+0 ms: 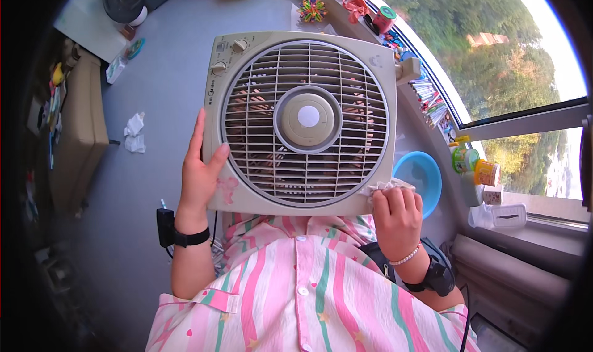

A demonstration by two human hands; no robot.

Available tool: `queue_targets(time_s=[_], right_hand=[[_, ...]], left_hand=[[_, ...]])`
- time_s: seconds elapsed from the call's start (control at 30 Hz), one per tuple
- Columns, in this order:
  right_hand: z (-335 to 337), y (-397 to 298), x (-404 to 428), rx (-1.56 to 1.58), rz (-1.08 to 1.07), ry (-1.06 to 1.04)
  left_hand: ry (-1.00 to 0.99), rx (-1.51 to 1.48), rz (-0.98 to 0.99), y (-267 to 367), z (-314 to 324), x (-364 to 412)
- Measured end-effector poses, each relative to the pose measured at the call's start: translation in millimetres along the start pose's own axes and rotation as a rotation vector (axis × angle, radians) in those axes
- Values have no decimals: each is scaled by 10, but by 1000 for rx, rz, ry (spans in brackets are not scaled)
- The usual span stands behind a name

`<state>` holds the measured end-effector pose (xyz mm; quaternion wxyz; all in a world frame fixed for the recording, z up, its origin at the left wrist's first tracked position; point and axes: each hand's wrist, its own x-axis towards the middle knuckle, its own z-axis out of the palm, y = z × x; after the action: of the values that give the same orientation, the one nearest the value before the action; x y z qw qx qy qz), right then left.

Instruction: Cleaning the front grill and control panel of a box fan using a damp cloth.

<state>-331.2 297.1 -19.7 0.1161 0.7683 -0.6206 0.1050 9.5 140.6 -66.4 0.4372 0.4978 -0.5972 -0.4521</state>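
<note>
A square box fan (pixel 308 116) with a round plastic grille and two knobs at its upper left faces me in front of my lap. My left hand (pixel 199 171) grips the fan's left edge, the thumb on the front frame and the fingers along the side. At the lower right corner my right hand (pixel 397 213) presses a crumpled white tissue or cloth (pixel 387 185) against the frame. A faded pink sticker (pixel 228 189) shows on the frame beside my left thumb.
A blue basin (pixel 419 180) stands on the floor at the right. Crumpled tissues (pixel 135 133) lie on the floor at the left, near a beige upholstered seat (pixel 81 134). Pens (pixel 428 97), tubs (pixel 464 160) and a clear plastic box (pixel 509 215) line the windowsill.
</note>
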Motion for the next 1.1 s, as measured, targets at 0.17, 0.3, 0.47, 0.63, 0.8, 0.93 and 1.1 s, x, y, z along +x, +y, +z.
queue_targets(time_s=[0.17,0.3,0.47,0.63,0.8,0.93,1.1], right_hand=[[-168,62,-239,320,-26,-102],[-301,563,-547,877,275,-355],[582,1450,-1412,1187,973,80],[1657,2239,-2118,1260,1506,364],[2601,2791,-2615,1198,1842,226],[3259,2885,-2783,1500,2000,241],[4373,3505,-4364,743,1931,-145]], left_hand=[[3,-103,-71,14,2,-25],[0,-113,-138,107,-1,-30],[-45,-9,-112,117,16,91],[-87,433,-13,107,38,118],[-97,417,-8,88,72,112],[-81,512,-3,200,58,61],[-80,454,-39,-110,152,184]])
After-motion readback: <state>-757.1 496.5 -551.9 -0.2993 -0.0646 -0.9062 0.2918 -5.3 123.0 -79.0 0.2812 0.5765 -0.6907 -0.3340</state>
